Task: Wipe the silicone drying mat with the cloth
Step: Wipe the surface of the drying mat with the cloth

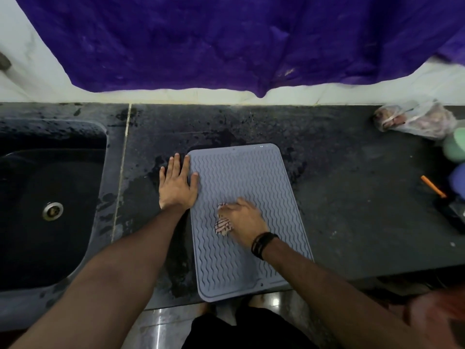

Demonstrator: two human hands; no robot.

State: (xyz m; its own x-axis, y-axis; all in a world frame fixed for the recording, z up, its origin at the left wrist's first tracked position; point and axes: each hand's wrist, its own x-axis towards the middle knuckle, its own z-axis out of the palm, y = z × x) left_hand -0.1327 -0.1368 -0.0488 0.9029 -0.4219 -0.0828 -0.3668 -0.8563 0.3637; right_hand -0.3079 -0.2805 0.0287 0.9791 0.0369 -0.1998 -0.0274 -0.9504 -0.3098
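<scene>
A grey silicone drying mat (254, 172) with wavy ridges lies on the dark counter, its near end overhanging the counter's front edge. My right hand (242, 219) presses a small striped cloth (222, 226) onto the middle of the mat; most of the cloth is hidden under the fingers and palm. My left hand (177, 183) lies flat with straight fingers on the counter at the mat's left edge, and its thumb rests on the mat's rim.
A dark sink (47, 197) with a metal drain sits at the left. A plastic bag (415, 119), green and blue containers (455, 149) and an orange pencil (434, 186) lie at the right. A purple cloth (226, 39) hangs over the back wall.
</scene>
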